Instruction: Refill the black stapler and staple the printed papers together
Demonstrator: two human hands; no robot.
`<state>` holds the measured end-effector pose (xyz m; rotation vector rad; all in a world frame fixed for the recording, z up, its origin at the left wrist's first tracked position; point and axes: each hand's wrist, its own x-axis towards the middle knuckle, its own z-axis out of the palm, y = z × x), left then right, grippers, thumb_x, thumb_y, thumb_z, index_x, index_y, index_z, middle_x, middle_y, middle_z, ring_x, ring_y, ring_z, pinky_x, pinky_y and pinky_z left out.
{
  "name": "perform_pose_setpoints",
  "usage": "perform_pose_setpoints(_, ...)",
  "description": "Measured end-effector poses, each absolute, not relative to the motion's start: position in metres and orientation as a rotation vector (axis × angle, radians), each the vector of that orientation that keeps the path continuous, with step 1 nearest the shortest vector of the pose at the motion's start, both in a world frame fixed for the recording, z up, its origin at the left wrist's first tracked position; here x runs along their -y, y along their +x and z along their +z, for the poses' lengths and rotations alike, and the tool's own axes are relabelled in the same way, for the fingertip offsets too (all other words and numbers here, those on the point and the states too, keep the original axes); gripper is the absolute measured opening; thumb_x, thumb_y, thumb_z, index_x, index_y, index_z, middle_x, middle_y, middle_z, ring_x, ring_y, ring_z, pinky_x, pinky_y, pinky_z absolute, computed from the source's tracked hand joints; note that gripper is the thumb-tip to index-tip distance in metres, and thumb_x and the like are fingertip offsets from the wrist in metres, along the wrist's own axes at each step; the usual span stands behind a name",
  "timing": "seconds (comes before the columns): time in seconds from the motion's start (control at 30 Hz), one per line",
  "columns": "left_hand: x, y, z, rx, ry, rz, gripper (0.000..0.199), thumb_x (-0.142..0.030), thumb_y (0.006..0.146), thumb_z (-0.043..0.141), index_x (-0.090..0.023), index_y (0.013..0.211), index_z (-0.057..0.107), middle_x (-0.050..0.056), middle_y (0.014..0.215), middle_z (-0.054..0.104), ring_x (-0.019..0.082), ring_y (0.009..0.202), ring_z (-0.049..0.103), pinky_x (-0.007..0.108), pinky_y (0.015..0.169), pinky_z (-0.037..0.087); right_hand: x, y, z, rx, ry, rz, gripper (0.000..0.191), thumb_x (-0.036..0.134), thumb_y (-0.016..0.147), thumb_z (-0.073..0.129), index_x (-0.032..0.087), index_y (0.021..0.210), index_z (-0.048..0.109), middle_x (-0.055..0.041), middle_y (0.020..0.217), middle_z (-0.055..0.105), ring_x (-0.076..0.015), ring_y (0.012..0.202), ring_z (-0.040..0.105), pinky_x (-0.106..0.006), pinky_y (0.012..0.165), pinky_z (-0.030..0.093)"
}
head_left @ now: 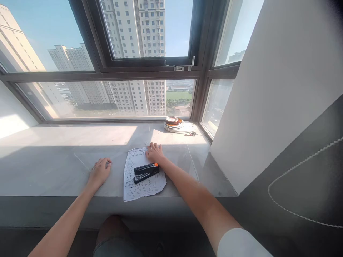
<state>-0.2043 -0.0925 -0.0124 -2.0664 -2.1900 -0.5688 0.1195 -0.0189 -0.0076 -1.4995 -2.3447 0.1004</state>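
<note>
A black stapler (146,170) with an orange spot at one end lies on handwritten paper (131,191), its upper arm raised from its base. The paper hangs slightly over the sill's front edge. My right hand (154,153) rests on the paper's upper right corner, just beyond the stapler, with its fingers stretched out and apart. To the left of the paper, my left hand (100,170) rests on the sill with its fingers curled. Something small and greyish shows by those fingertips, too hidden to name.
The grey windowsill (53,171) runs wide under a dark-framed window (144,75). At the back right stands a stack of plates (174,125), with a small dark tangle (191,134) beside it. A white wall (257,107) bounds the right side, where a beaded cord (284,171) hangs.
</note>
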Motion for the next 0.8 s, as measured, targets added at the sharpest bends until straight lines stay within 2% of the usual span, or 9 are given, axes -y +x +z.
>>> perform_pose_setpoints(0.17,0.096,-0.2,-0.012,2.189,-2.021,-0.503,0.023,-0.03,0.096,0.041,-0.022,0.106,0.06,0.013,0.118,0.064,0.034,0.113,0.06,0.046,0.096,0.05,0.032,0.178,-0.011,2.315,-1.601,0.057,0.043,0.038,0.108,0.035,0.021,0.145,0.05,-0.0182,0.153,0.048,-0.0343,0.14,0.04,-0.066,0.117,0.03)
perform_pose_setpoints(0.27,0.098,-0.18,-0.006,2.186,-1.967,-0.518,0.021,-0.026,0.095,0.043,-0.021,0.103,0.062,0.014,0.113,0.064,0.035,0.109,0.061,0.047,0.092,0.051,0.031,0.217,-0.011,2.287,-1.694,0.027,0.04,0.037,0.109,0.034,0.022,0.14,0.054,-0.0174,0.152,0.048,-0.0344,0.139,0.041,-0.065,0.116,0.03)
perform_pose_setpoints(0.37,0.088,-0.134,0.009,2.074,-2.016,-0.76,0.02,-0.023,0.094,0.046,-0.019,0.1,0.064,0.014,0.106,0.066,0.033,0.103,0.063,0.045,0.091,0.052,0.024,0.244,-0.011,2.248,-1.742,0.01,0.038,0.038,0.108,0.037,0.021,0.136,0.057,-0.0173,0.148,0.05,-0.0354,0.136,0.042,-0.065,0.114,0.032)
perform_pose_setpoints(0.5,0.051,-0.045,0.032,1.681,-2.527,-1.133,0.024,-0.028,0.099,0.045,-0.022,0.106,0.067,0.008,0.111,0.067,0.024,0.1,0.066,0.038,0.088,0.055,0.018,0.256,-0.011,2.225,-1.715,-0.012,0.036,0.036,0.107,0.04,0.019,0.13,0.06,-0.0167,0.142,0.052,-0.0356,0.131,0.044,-0.065,0.111,0.035)
perform_pose_setpoints(0.63,0.002,0.025,0.033,1.461,-2.751,-1.167,0.022,-0.024,0.096,0.047,-0.022,0.098,0.069,0.008,0.107,0.07,0.024,0.1,0.066,0.039,0.09,0.055,0.016,0.255,-0.012,2.165,-1.67,-0.054,0.031,0.034,0.104,0.046,0.02,0.127,0.061,-0.0149,0.137,0.056,-0.0347,0.128,0.046,-0.064,0.111,0.035)
perform_pose_setpoints(0.7,-0.019,0.043,0.021,1.477,-2.742,-1.126,0.024,-0.02,0.096,0.046,-0.021,0.099,0.07,0.008,0.108,0.071,0.025,0.105,0.065,0.04,0.094,0.053,0.015,0.256,-0.009,2.11,-1.608,-0.065,0.027,0.03,0.102,0.051,0.021,0.126,0.062,-0.0134,0.134,0.058,-0.0327,0.124,0.047,-0.06,0.111,0.035)
perform_pose_setpoints(0.8,-0.035,0.052,-0.001,1.489,-2.748,-0.901,0.029,-0.02,0.098,0.045,-0.021,0.109,0.071,0.009,0.112,0.071,0.027,0.114,0.063,0.042,0.099,0.051,0.017,0.263,0.006,1.971,-1.43,0.008,0.02,0.025,0.103,0.048,0.021,0.11,0.065,-0.0105,0.117,0.064,-0.0269,0.111,0.053,-0.046,0.101,0.044)
